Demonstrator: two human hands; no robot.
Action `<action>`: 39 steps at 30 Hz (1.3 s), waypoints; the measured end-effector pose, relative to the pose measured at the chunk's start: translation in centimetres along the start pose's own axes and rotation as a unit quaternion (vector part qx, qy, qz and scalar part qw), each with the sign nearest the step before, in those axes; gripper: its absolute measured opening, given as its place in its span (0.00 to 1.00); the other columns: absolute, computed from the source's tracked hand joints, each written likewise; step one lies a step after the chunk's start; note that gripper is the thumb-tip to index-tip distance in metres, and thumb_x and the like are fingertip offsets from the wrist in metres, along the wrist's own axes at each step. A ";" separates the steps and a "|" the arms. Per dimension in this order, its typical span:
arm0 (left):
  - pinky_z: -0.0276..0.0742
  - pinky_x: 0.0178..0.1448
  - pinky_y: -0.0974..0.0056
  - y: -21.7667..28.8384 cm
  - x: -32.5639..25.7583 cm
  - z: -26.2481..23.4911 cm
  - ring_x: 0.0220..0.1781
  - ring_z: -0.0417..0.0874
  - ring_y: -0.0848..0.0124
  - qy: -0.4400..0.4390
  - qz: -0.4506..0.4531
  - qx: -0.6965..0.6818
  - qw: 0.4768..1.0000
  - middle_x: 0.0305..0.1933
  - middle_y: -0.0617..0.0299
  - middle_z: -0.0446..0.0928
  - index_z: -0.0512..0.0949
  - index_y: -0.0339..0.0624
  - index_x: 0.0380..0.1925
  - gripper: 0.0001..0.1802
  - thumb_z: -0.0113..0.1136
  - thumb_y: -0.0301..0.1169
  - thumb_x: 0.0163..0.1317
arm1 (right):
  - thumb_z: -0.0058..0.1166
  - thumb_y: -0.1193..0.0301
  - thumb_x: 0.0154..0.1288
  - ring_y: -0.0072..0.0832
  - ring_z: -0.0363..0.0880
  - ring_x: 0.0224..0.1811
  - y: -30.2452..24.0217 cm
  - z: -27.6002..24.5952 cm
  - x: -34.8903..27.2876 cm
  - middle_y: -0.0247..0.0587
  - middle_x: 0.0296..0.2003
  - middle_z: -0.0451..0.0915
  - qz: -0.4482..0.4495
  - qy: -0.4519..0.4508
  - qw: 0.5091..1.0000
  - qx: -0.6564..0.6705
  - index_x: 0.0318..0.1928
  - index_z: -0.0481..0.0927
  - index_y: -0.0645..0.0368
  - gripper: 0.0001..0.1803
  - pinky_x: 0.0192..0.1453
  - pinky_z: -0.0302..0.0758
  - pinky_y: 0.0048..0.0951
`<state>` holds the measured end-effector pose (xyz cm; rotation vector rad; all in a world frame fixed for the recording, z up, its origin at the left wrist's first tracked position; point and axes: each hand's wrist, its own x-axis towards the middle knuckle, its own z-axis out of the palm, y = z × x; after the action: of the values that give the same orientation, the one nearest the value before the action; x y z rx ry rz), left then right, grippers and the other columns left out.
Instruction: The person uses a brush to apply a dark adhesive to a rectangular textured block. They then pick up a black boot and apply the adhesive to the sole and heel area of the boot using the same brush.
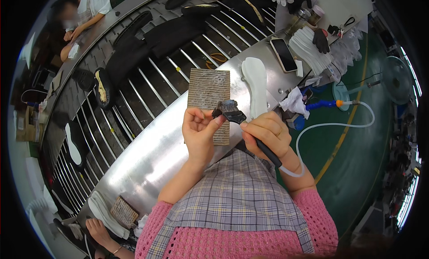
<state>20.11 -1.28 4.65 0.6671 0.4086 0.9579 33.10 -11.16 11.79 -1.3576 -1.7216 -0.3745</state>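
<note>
My right hand (270, 133) is wrapped round the black handle of a wide flat brush (234, 116); a thin white hose (300, 147) runs from the handle's end. With thumb and fingertips, my left hand (199, 135) pinches the left end of the brush head. The short bristles look clogged with dark residue. Beneath the brush lies a brown ridged corrugated board (208, 89) on the metal bench (147, 156). To its right, a white insole (254, 82) rests flat near my right hand.
Beyond the bench runs a roller conveyor (142, 80) carrying black shoe uppers. At right lie a phone (283, 55), a stack of white insoles (308, 44) and a crumpled cloth (295, 102). A fan (395, 80) stands farther right. A co-worker's hand (98, 231) is at lower left; another person (89, 11) sits far left.
</note>
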 end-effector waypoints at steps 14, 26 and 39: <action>0.80 0.50 0.68 -0.2 0.4 0.2 0.42 0.82 0.72 0.006 0.045 0.048 0.998 0.39 0.57 0.79 0.62 0.43 0.35 0.22 0.63 0.10 0.55 | 0.64 0.82 0.54 0.31 0.79 0.28 0.4 -1.1 0.2 0.39 0.30 0.81 0.137 -0.018 0.985 0.106 0.36 0.83 0.65 0.08 0.33 0.76 0.28; 0.82 0.53 0.64 -0.6 0.6 0.6 0.44 0.85 0.66 -0.017 0.025 0.075 0.997 0.40 0.52 0.80 0.61 0.42 0.35 0.22 0.65 0.11 0.55 | 0.58 0.80 0.63 0.25 0.78 0.27 1.4 -2.8 1.6 0.42 0.26 0.83 0.261 0.057 0.950 0.162 0.32 0.81 0.66 0.02 0.35 0.73 0.26; 0.82 0.53 0.64 -0.8 1.0 0.4 0.47 0.84 0.66 -0.038 -0.019 0.058 0.997 0.41 0.49 0.80 0.60 0.43 0.34 0.23 0.65 0.12 0.56 | 0.62 0.78 0.59 0.25 0.79 0.26 3.4 -3.3 2.6 0.40 0.26 0.83 0.271 -0.037 0.949 0.157 0.31 0.83 0.64 0.02 0.31 0.72 0.25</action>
<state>21.33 -0.92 4.38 0.7965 0.4098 0.8738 37.57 -10.66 14.74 -1.5432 -1.3185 0.2543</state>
